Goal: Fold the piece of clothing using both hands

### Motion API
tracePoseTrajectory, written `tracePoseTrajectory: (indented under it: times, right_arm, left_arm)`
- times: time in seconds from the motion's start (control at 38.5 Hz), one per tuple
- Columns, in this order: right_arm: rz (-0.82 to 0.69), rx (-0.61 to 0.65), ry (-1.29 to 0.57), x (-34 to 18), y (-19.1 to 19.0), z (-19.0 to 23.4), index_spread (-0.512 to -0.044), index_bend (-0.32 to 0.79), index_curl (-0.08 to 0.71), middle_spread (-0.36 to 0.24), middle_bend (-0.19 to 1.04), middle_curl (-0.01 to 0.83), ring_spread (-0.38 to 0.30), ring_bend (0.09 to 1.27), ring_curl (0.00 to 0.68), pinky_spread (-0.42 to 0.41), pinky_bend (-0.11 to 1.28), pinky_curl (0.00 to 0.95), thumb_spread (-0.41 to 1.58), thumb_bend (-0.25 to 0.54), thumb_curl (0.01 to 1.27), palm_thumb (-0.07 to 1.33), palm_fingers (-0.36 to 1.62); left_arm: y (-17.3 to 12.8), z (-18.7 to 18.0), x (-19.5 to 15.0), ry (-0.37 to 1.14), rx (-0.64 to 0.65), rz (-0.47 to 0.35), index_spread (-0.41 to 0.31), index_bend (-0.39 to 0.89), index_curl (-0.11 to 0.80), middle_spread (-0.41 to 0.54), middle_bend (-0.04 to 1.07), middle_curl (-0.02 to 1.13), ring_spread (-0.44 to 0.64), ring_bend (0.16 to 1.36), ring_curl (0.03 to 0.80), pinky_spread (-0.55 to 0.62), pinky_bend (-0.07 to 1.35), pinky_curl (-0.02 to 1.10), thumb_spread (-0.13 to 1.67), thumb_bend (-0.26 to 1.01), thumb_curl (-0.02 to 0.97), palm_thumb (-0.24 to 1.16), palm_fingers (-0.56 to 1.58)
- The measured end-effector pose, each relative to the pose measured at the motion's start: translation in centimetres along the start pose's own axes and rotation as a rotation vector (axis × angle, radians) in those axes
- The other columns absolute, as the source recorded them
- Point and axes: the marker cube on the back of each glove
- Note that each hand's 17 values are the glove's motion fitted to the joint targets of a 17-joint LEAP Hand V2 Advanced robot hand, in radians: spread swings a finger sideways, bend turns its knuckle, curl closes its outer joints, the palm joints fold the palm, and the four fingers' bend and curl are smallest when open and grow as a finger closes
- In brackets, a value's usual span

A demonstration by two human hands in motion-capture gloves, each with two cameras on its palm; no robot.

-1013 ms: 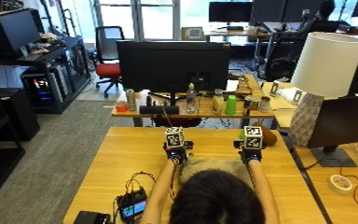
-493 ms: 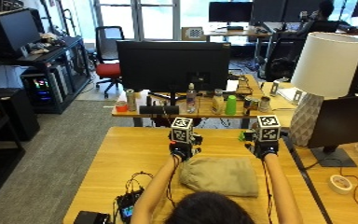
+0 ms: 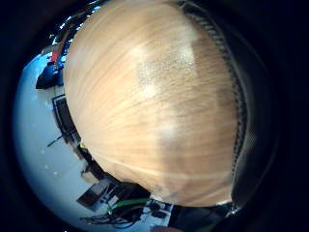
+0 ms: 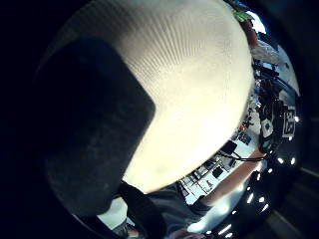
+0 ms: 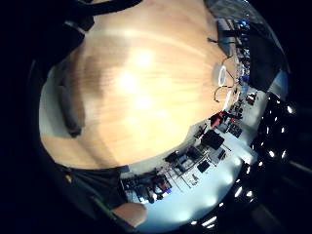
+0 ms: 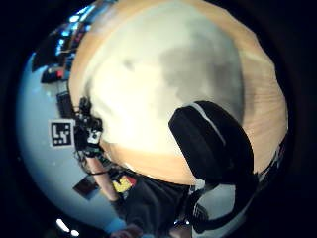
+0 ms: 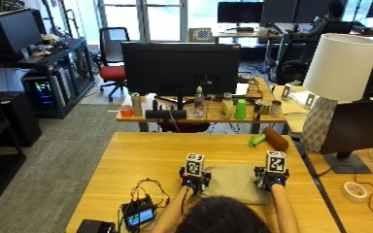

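- Outside view: a pale beige piece of clothing (image 7: 235, 175) is seen lying flat as a compact folded shape on the wooden counter (image 7: 154, 153), close to the near edge and directly in front of the person; its left and right edges are each met by a gloved hand
- The left hand (image 7: 194, 178) is placed at the garment's left edge and the right hand (image 7: 272, 177) at its right edge; both are set low on the cloth, with the forearms reaching up from the view's lower edge
- Left thumb side palm view: ribbed cream fabric (image 4: 199, 84) fills most of the picture, with a dark gloved digit (image 4: 89, 124) lying against it; whether the left grip is clenched on the cloth or merely resting cannot be told
- Right thumb side palm view: the garment (image 6: 148, 89) is spread on the wood beneath the palm, a black gloved digit (image 6: 213, 144) is laid over its edge; the state of the right grip cannot be told either
- Both little finger side palm views are taken up largely by bare wood grain
- Elsewhere on the counter: a green-handled brown roller (image 7: 270, 139) lies beyond the garment, well apart; a small device with a lit screen (image 7: 138, 216) and tangled cables sits near the left corner
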Motion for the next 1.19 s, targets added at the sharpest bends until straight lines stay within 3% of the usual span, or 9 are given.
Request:
tracePoseTrajectory:
  times: [0.1,0.34,0.42,0.52,0.62,0.73,0.96,1.06,1.19]
  right_arm:
    - [0.0,-0.039,-0.013,0.0,-1.3,2.2,-0.409,0.09,0.141,-0.118,0.15,0.354,-0.028,0.54,0.393,0.081,0.77,0.418,1.3,-0.015,0.17,0.5,0.19]
    - [-0.019,0.077,-0.017,-0.8,-3.2,4.0,-0.379,0.06,0.12,-0.12,0.21,0.346,-0.048,0.6,0.377,0.012,0.82,0.403,1.27,-0.001,0.19,0.56,0.31]
    - [-0.004,0.139,-0.044,-1.2,-3.3,4.0,-0.365,0.04,0.102,-0.117,0.25,0.36,-0.088,0.64,0.385,-0.081,0.87,0.406,1.26,0.016,0.21,0.61,0.49]
    - [-0.001,0.234,-0.065,-1.7,-3.3,3.7,-0.335,0.08,0.114,-0.117,0.32,0.39,-0.15,0.72,0.395,-0.178,0.83,0.387,1.21,0.068,0.24,0.76,0.84]
    - [-0.014,0.333,-0.053,-2.5,-3.6,3.2,-0.307,0.09,0.134,-0.134,0.35,0.412,-0.189,0.78,0.422,-0.231,0.8,0.39,1.14,0.106,0.27,0.88,1.1]
    - [-0.05,0.4,-0.042,-3.2,-4.0,2.8,-0.289,0.12,0.175,-0.144,0.35,0.429,-0.21,0.8,0.455,-0.259,0.8,0.414,1.08,0.136,0.3,0.99,1.21]
    - [-0.069,0.29,-0.008,-3.5,-3.3,2.4,-0.27,0.16,0.243,-0.155,0.4,0.464,-0.223,0.78,0.467,-0.287,0.74,0.419,0.99,0.101,0.31,1.04,1.29]
    - [-0.05,0.26,0.025,-3.1,-2.9,1.4,-0.266,0.18,0.273,-0.16,0.42,0.478,-0.225,0.76,0.465,-0.29,0.72,0.419,1.01,0.09,0.31,1.06,1.3]
    - [-0.033,0.167,0.058,-2.4,-1.6,0.0,-0.264,0.17,0.3,-0.162,0.43,0.488,-0.226,0.75,0.466,-0.294,0.73,0.426,1.03,0.072,0.3,1.06,1.3]
  left_arm:
    - [-0.2,0.5,-0.1,-0.022,0.01,0.006,-0.07,0.13,0.304,0.179,0.17,0.23,0.44,0.49,0.304,0.45,0.44,0.36,1.29,-0.03,0.191,0.02,-0.11]
    - [-0.5,1.1,-0.3,0.049,-0.026,0.023,-0.062,0.14,0.289,0.171,0.16,0.23,0.47,0.46,0.281,0.45,0.44,0.35,1.29,-0.01,0.184,0.0,-0.09]
    - [-0.7,1.1,-0.3,0.066,-0.021,0.017,-0.063,0.15,0.289,0.163,0.15,0.23,0.47,0.44,0.273,0.45,0.44,0.35,1.29,-0.01,0.186,0.01,-0.09]
    - [-0.2,0.9,-0.2,0.062,-0.049,0.01,-0.068,0.16,0.291,0.148,0.15,0.23,0.48,0.42,0.266,0.44,0.43,0.35,1.28,-0.01,0.185,0.01,-0.08]
    - [-0.5,0.5,-0.1,0.05,-0.018,0.008,-0.069,0.17,0.298,0.14,0.14,0.22,0.47,0.43,0.268,0.43,0.44,0.35,1.29,-0.01,0.187,0.02,-0.04]
    - [-0.4,0.4,0.0,0.059,-0.019,0.018,-0.079,0.19,0.312,0.134,0.14,0.22,0.46,0.45,0.271,0.41,0.45,0.35,1.29,-0.01,0.187,0.03,0.01]
    - [-0.9,0.0,0.0,0.076,0.06,0.055,-0.083,0.19,0.337,0.118,0.15,0.21,0.44,0.46,0.274,0.37,0.47,0.35,1.29,-0.01,0.19,0.06,0.05]
    - [-0.5,0.0,0.1,0.157,0.048,0.091,-0.084,0.19,0.346,0.116,0.14,0.21,0.43,0.47,0.274,0.35,0.48,0.36,1.3,-0.01,0.19,0.07,0.06]
    - [-0.5,-0.6,0.4,0.285,0.127,0.22,-0.083,0.19,0.353,0.114,0.14,0.21,0.41,0.48,0.276,0.32,0.48,0.36,1.3,0.0,0.194,0.09,0.07]
